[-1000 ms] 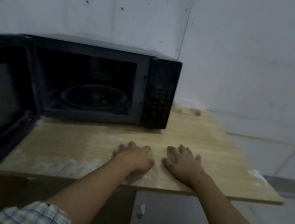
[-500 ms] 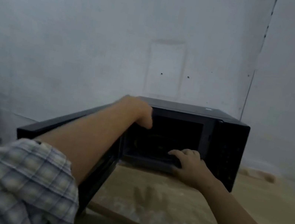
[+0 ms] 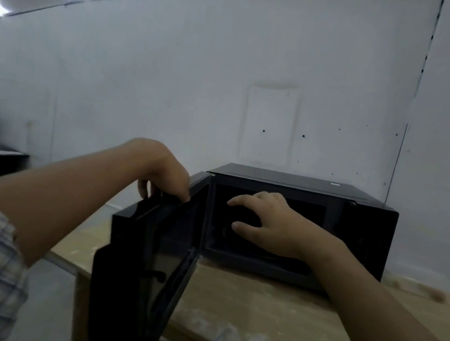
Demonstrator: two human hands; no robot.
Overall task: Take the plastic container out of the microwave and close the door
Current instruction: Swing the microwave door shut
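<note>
The plastic container is lying somewhere inside the dark cavity of the black microwave (image 3: 297,227), but the gloom is hiding it: only a faint round shape is showing low in the opening under the right hand, and whether that is the container or the turntable cannot be told. The right hand (image 3: 268,222) is reaching into the cavity with thumb and fingers spread wide, gripping nothing that can be made out. The left hand (image 3: 163,178) is curling over the top edge of the open door (image 3: 149,261), fingers hooked on it and holding it swung out past the tabletop's front left corner. The microwave is sitting toward the back of the pale wooden tabletop (image 3: 266,326), near the wall (image 3: 201,92). Judging by the task, such a container is probably light and somewhat flexible, with smooth walls that may slip; taking it by the rim or opposite sides with a spread grasp looks safest, keeping it level in case it is holding contents or heat.
</note>
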